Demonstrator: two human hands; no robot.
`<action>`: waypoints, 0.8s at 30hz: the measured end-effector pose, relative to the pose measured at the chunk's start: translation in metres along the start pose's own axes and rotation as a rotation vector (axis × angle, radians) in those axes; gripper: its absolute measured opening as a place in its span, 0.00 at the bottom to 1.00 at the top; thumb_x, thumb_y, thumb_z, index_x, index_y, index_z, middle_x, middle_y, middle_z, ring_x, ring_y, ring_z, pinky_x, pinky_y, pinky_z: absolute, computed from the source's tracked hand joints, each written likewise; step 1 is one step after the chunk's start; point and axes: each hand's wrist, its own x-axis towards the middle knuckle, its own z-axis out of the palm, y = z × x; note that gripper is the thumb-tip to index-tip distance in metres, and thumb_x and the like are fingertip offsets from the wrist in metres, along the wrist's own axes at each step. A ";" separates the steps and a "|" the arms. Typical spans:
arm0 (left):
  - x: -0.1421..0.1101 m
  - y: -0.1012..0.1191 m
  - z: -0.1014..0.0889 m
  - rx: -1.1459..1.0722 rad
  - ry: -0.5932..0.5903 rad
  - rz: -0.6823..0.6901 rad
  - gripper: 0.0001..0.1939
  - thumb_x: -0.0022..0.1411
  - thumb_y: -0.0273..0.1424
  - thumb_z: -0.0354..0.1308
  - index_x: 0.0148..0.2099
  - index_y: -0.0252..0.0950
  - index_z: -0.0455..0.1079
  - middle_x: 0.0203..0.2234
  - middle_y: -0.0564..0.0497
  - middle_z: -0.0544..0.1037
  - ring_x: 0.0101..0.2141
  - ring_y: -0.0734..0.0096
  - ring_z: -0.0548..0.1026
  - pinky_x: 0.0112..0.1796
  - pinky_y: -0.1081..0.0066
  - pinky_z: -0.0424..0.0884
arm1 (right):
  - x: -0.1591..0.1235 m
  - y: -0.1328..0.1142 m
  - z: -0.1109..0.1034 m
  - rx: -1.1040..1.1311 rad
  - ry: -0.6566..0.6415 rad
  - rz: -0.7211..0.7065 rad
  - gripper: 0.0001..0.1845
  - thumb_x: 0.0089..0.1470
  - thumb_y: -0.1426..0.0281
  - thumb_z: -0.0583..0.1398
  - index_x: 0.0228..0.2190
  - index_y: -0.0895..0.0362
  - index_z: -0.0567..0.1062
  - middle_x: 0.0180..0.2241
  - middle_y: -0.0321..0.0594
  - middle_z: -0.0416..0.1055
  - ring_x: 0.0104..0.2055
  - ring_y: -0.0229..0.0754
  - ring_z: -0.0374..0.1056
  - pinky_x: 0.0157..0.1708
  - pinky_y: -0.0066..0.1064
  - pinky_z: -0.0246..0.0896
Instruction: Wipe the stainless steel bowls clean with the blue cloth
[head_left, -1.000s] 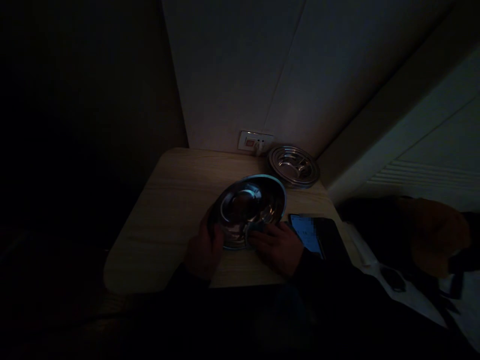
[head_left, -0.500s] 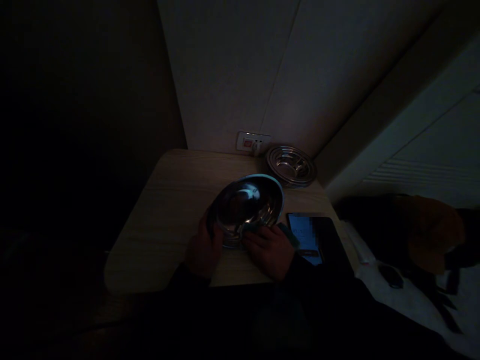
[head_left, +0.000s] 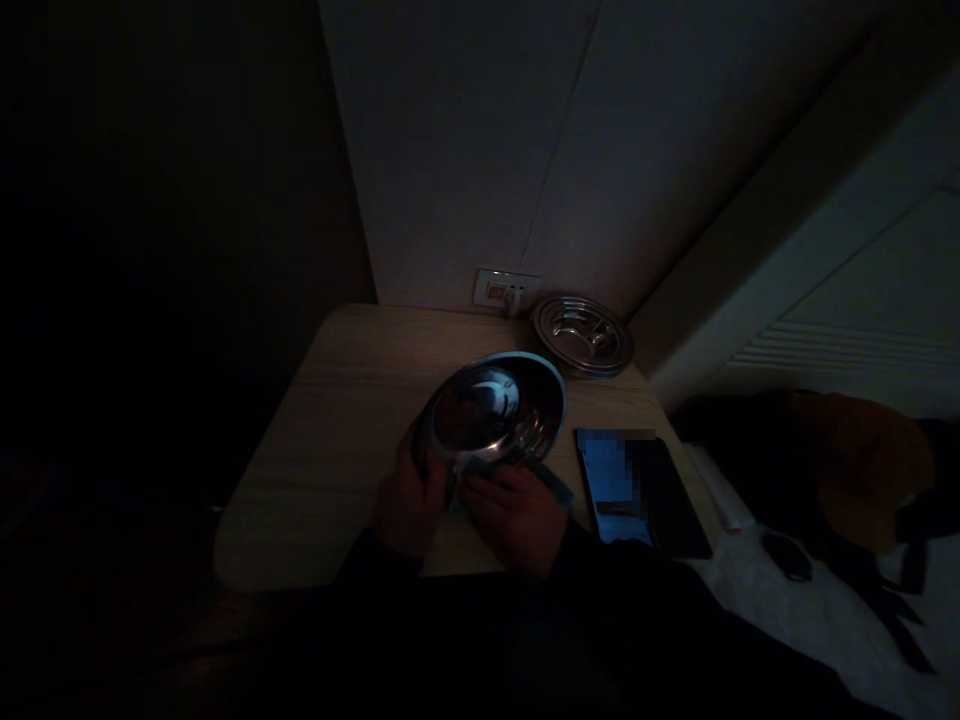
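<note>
A shiny metal bowl (head_left: 480,405) is tilted over the wooden table top (head_left: 322,400), its hollow side facing me. My left hand (head_left: 409,505) grips its lower left rim, thumb on the near side. A bluish-green cloth (head_left: 555,482) lies under the fingers of my right hand (head_left: 517,515), which is closed on it and presses it against the bowl's near rim. Part of the cloth is hidden by that hand. Behind the bowl, to the right, stands a stack of metal bowls or dishes (head_left: 583,335).
Right of my right hand lies a lit phone or tablet (head_left: 615,485), beside a dark flat panel (head_left: 679,500). A wall socket (head_left: 506,290) with a plug sits above the table's back edge. Off to the right, an orange-brown item (head_left: 855,470) and a dark oval object (head_left: 786,555) rest on pale fabric.
My right hand has slid left and slightly down along the bowl's near rim with the cloth, uncovering more of the dark panel. My left hand and the bowl stay nearly in place.
</note>
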 end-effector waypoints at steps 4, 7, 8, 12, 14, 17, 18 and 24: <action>0.000 -0.002 -0.002 0.008 0.031 -0.027 0.23 0.58 0.36 0.46 0.54 0.30 0.62 0.29 0.44 0.78 0.26 0.63 0.77 0.23 0.71 0.67 | 0.009 -0.012 0.010 0.017 0.044 0.042 0.10 0.56 0.73 0.55 0.39 0.54 0.74 0.42 0.32 0.74 0.35 0.39 0.65 0.31 0.33 0.54; 0.000 -0.001 -0.001 -0.012 0.018 -0.017 0.23 0.59 0.35 0.46 0.53 0.30 0.62 0.28 0.44 0.79 0.25 0.64 0.77 0.23 0.71 0.68 | -0.003 0.009 0.001 -0.060 -0.014 0.032 0.10 0.54 0.73 0.57 0.39 0.53 0.74 0.42 0.33 0.75 0.35 0.41 0.65 0.31 0.34 0.52; 0.000 -0.001 -0.001 -0.014 0.015 -0.016 0.23 0.59 0.36 0.46 0.53 0.30 0.63 0.28 0.45 0.79 0.25 0.63 0.77 0.24 0.70 0.68 | -0.008 0.017 -0.004 -0.083 -0.041 0.035 0.11 0.53 0.74 0.57 0.39 0.53 0.74 0.42 0.33 0.75 0.36 0.41 0.65 0.31 0.34 0.52; 0.000 -0.003 -0.001 -0.084 0.055 0.045 0.23 0.59 0.37 0.46 0.54 0.33 0.62 0.36 0.44 0.79 0.32 0.63 0.77 0.30 0.69 0.71 | -0.018 0.030 -0.011 -0.098 -0.094 0.062 0.12 0.51 0.73 0.58 0.39 0.53 0.74 0.42 0.36 0.75 0.36 0.42 0.65 0.32 0.34 0.53; 0.000 -0.004 -0.001 -0.148 0.086 0.100 0.24 0.58 0.38 0.48 0.54 0.34 0.62 0.41 0.44 0.77 0.38 0.64 0.77 0.33 0.70 0.72 | -0.018 0.025 -0.007 -0.083 -0.062 0.069 0.12 0.52 0.74 0.57 0.39 0.53 0.74 0.41 0.37 0.75 0.35 0.41 0.66 0.31 0.33 0.54; -0.001 -0.003 -0.002 -0.167 0.087 0.122 0.29 0.55 0.40 0.52 0.56 0.33 0.59 0.44 0.42 0.75 0.40 0.63 0.76 0.35 0.70 0.72 | -0.016 0.014 0.001 -0.049 0.001 0.084 0.12 0.53 0.74 0.55 0.40 0.55 0.74 0.41 0.40 0.75 0.36 0.41 0.66 0.32 0.32 0.56; -0.002 -0.001 -0.002 -0.148 0.077 0.100 0.31 0.54 0.41 0.53 0.58 0.32 0.57 0.44 0.42 0.75 0.40 0.62 0.76 0.35 0.69 0.72 | -0.016 0.011 0.002 -0.036 0.009 0.095 0.12 0.53 0.74 0.55 0.40 0.55 0.74 0.41 0.41 0.75 0.36 0.41 0.66 0.33 0.32 0.57; -0.004 0.006 -0.004 -0.029 0.003 -0.110 0.29 0.56 0.37 0.51 0.59 0.32 0.55 0.30 0.44 0.79 0.26 0.61 0.77 0.25 0.68 0.71 | -0.016 0.009 -0.004 0.095 -0.028 0.133 0.15 0.52 0.76 0.54 0.42 0.58 0.73 0.42 0.41 0.74 0.37 0.43 0.67 0.35 0.34 0.62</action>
